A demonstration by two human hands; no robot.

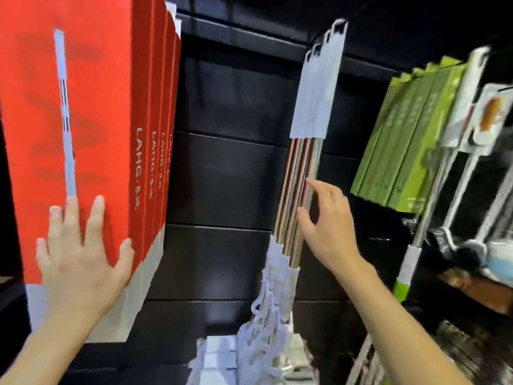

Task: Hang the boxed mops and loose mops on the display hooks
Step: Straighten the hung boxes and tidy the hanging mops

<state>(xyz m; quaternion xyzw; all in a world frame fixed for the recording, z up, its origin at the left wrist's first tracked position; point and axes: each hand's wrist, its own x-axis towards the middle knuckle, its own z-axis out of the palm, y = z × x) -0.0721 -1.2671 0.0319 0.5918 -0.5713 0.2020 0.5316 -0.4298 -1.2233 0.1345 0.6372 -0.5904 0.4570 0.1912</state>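
Steady tall red-and-white cardboard mop boxes [83, 129] with flat, spread left grip [80, 245]; right grip [324, 218], loosely wide, fingertips nudging shiny metal-handled loose mops [299, 190] straight.

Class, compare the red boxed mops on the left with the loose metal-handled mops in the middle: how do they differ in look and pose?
The red boxes are flat cartons hiding their mops; the loose mops show bare shiny handles and white string heads. The left hand presses flat on the boxes; the right hand touches the handles. Both groups hang in rows.
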